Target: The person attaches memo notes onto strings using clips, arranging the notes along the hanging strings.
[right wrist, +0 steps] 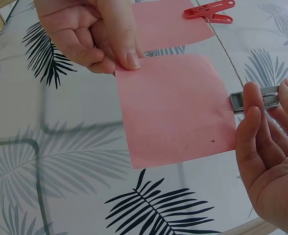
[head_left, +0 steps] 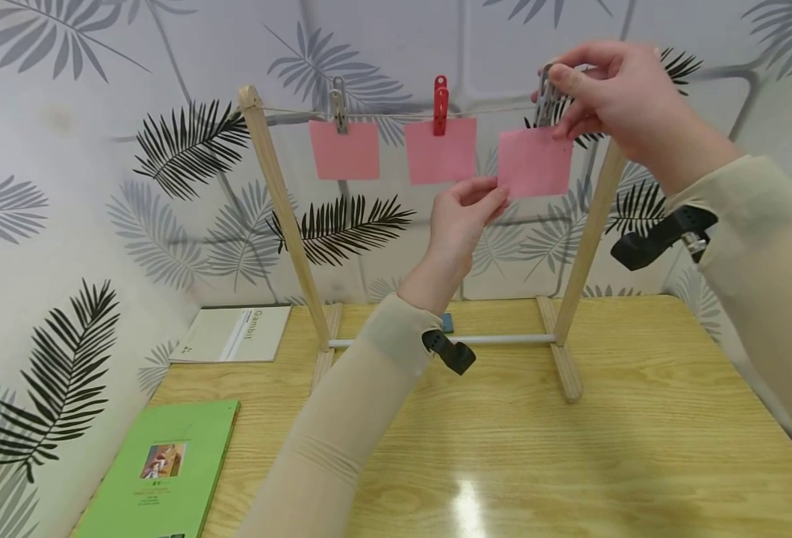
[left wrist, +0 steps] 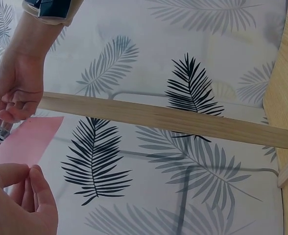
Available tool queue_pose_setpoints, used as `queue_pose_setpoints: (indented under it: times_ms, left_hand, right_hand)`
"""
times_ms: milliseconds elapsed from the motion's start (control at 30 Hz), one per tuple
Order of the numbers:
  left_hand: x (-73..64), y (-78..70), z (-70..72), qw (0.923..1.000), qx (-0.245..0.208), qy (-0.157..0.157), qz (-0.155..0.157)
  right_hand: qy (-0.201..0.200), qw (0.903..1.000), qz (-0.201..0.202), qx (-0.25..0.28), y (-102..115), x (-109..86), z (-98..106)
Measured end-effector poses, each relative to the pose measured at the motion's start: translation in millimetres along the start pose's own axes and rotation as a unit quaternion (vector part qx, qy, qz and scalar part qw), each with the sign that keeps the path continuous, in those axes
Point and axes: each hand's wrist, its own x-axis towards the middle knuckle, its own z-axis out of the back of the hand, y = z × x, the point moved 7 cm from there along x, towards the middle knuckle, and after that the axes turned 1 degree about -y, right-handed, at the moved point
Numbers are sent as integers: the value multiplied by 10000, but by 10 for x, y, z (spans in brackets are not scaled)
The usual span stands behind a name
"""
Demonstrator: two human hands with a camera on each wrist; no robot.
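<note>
A pink paper square (head_left: 534, 166) is at the right end of a string (head_left: 503, 113). My left hand (head_left: 462, 220) pinches its lower left corner between thumb and fingers. Up at the paper's top edge, my right hand (head_left: 621, 97) grips a grey clothespin (right wrist: 254, 99) by its handles, and its lower fingers touch the paper's edge. The clothespin's nose meets the paper beside the string. Two more pink squares hang to the left, one from a grey clothespin (head_left: 338, 106) and one from a red clothespin (head_left: 441, 106).
A wooden frame holds the string between a left post (head_left: 287, 217) and a right post (head_left: 591, 239), joined low down by a white rod (head_left: 503, 339). On the wooden table (head_left: 503, 463) lie a green book (head_left: 187, 426) and a pale booklet (head_left: 201, 336). Behind stands a leaf-patterned wall (head_left: 396, 261).
</note>
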Motion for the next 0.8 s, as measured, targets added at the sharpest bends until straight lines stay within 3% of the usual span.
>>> queue_pose_setpoints:
  times_ms: [367,800]
  left_hand:
    - [20,-24,9,9999,142,6,17]
    - [33,-74,-6,9998,82,54,-145]
  right_hand:
    - [-51,9999,-130,-6,-27,19,-13]
    - [-79,9980,-47,-627,0,27,-15]
